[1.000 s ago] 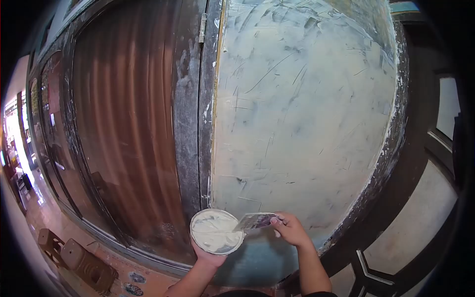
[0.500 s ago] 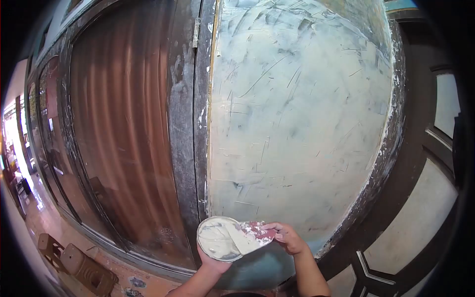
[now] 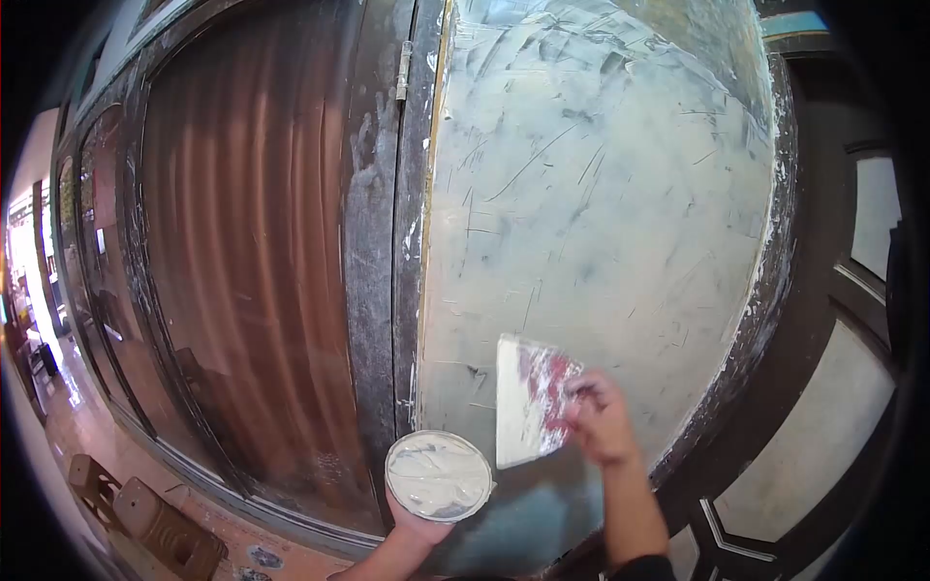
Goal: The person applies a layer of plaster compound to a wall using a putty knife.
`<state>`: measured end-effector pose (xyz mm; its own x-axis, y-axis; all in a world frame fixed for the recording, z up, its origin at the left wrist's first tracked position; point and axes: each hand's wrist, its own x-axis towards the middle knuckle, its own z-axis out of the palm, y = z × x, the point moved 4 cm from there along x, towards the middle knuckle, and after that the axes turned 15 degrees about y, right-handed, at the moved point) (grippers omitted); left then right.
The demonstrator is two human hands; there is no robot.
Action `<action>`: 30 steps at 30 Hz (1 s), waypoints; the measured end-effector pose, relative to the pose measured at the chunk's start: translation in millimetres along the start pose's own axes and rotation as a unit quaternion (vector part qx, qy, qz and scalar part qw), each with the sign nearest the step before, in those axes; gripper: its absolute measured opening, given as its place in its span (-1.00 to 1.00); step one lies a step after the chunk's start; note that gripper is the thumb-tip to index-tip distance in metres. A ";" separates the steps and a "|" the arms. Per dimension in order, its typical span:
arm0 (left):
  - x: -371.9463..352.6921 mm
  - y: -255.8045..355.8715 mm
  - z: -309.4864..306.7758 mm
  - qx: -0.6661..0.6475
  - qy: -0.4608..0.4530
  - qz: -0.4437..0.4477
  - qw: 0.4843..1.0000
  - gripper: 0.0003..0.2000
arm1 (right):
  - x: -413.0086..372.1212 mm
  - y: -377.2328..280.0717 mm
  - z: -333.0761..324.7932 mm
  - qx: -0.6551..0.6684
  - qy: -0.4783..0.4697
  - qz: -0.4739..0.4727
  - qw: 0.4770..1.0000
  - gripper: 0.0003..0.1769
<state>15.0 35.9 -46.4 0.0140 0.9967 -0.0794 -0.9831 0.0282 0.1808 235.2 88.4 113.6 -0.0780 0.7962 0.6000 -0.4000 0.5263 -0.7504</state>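
Observation:
My left hand (image 3: 420, 524) holds a round container (image 3: 439, 475) of white paste from below, at the bottom centre. To its right and higher, my right hand (image 3: 601, 423) grips a wide red scraper (image 3: 536, 400) whose broad edge carries white paste. The scraper is tilted in front of the lower part of a wall panel (image 3: 601, 223) smeared with whitish filler and dark scratch marks. Whether the scraper touches the panel I cannot tell. The lowest strip of the panel is blue-green.
A dark wooden frame (image 3: 373, 242) with a hinge borders the panel on the left, beside glass with a brown curtain (image 3: 242, 223) behind it. Brown plastic stools (image 3: 165, 523) stand at the lower left. A dark door with pale insets (image 3: 823, 426) is on the right.
My right hand has lifted the scraper up and right, out of the container, and turned its edge more upright. The container in my left hand has barely moved.

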 end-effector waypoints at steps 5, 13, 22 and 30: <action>-1.1 11.5 1.2 0.016 -0.006 0.011 1.000 -0.31 | 94.5 -130.8 67.6 -0.130 0.017 -0.204 0.970 -0.74; -3.0 41.6 -5.8 -0.002 -0.046 -0.004 0.999 -0.29 | 284.6 -270.2 167.5 -0.287 0.013 -0.448 0.847 -0.72; 3.1 76.9 5.0 0.031 -0.007 0.071 0.997 -0.26 | 353.4 -293.7 214.0 -0.387 -0.003 -0.364 0.847 -0.81; -5.3 83.5 23.1 0.013 -0.054 0.032 0.998 -0.31 | 354.6 -328.1 146.9 -0.508 0.061 -0.336 0.791 -0.80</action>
<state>-63.0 34.8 -8.3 -0.0279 0.9988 0.0391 -0.9775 -0.0355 0.2081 204.6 154.2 613.2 -0.0465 0.2260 0.9730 0.6310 0.7617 -0.1468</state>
